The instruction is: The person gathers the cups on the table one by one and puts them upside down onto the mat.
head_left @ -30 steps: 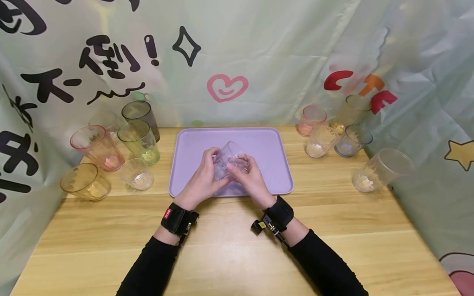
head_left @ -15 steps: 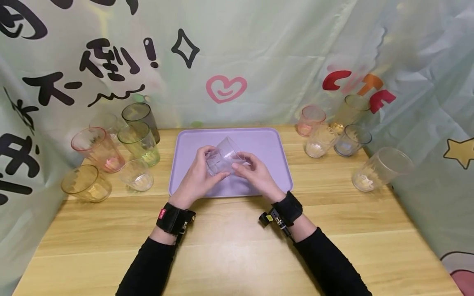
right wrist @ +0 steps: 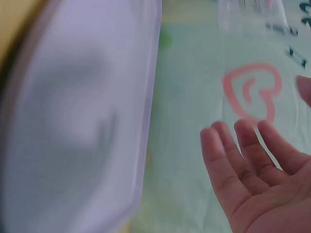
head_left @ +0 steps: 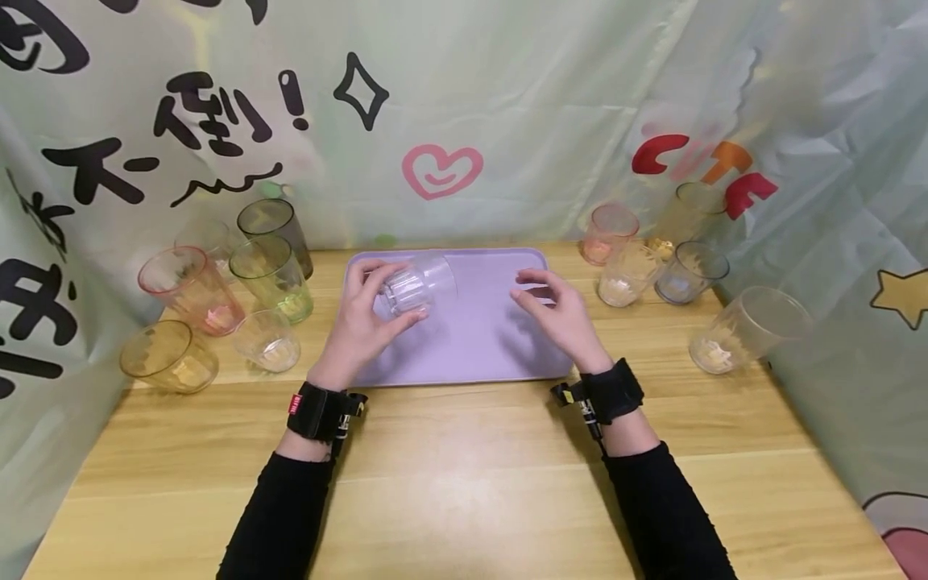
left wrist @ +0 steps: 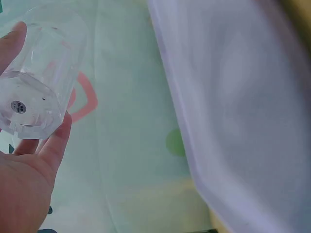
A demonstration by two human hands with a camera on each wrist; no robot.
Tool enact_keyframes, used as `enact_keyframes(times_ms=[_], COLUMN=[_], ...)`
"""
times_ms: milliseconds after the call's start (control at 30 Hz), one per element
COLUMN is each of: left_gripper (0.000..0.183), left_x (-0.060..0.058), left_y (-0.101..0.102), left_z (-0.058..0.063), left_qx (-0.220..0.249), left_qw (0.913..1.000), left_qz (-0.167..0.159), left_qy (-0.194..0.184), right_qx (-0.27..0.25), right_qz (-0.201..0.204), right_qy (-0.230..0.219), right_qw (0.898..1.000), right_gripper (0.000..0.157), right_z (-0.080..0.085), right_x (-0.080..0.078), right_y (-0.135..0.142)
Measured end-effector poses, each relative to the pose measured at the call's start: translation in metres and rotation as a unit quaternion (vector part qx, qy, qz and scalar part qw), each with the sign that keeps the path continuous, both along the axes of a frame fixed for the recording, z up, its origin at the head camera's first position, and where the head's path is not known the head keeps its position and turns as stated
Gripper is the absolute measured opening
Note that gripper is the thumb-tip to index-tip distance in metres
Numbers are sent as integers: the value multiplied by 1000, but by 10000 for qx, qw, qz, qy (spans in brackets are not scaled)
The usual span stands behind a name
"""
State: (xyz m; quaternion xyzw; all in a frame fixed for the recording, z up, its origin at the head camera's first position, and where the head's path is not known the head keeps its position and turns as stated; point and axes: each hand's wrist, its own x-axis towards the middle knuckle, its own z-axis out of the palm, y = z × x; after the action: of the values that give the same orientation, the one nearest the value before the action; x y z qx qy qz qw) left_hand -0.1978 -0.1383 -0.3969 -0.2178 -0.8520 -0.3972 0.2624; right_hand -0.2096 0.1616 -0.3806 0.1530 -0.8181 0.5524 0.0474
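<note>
My left hand (head_left: 362,314) grips a clear glass (head_left: 428,283) near its base, thumb on one side and fingers on the other. The glass is tilted onto its side above the lilac tray (head_left: 478,346), its mouth pointing right. In the left wrist view the thick faceted base of the glass (left wrist: 29,104) shows a small round sticker. Over the tray's right side, my right hand (head_left: 561,314) is apart from the glass and holds nothing. Its fingers (right wrist: 248,145) are spread and relaxed in the right wrist view.
On the left stand several tumblers, among them a pink one (head_left: 192,290), a green one (head_left: 274,278), an amber one (head_left: 170,358) and a small clear one (head_left: 268,342). More glasses stand right, including a large clear one (head_left: 743,334). A printed curtain (head_left: 507,121) hangs behind the table.
Both hands held the glass between them earlier. My right hand has let go and moved right. My left hand has carried the glass left and tipped it further over.
</note>
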Motion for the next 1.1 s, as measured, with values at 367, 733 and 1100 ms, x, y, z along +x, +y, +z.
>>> enact_keyframes(times_ms=[367, 733, 1100], left_gripper=[78, 75, 80], left_x=[-31, -65, -84], left_y=[-11, -16, -20], left_z=[28, 41, 41], left_qx=[-280, -874, -1391], left_qw=[9955, 9784, 9549], left_qz=[755, 1630, 1783], left_qy=[-500, -925, -1923], right_qx=[1906, 3061, 3342], right_qz=[-687, -384, -249], right_qy=[-305, -832, -823], right_qw=[9788, 9476, 9386], right_gripper=[47, 51, 43], right_z=[-18, -31, -37], right_x=[-19, -22, -24], right_y=[56, 64, 60])
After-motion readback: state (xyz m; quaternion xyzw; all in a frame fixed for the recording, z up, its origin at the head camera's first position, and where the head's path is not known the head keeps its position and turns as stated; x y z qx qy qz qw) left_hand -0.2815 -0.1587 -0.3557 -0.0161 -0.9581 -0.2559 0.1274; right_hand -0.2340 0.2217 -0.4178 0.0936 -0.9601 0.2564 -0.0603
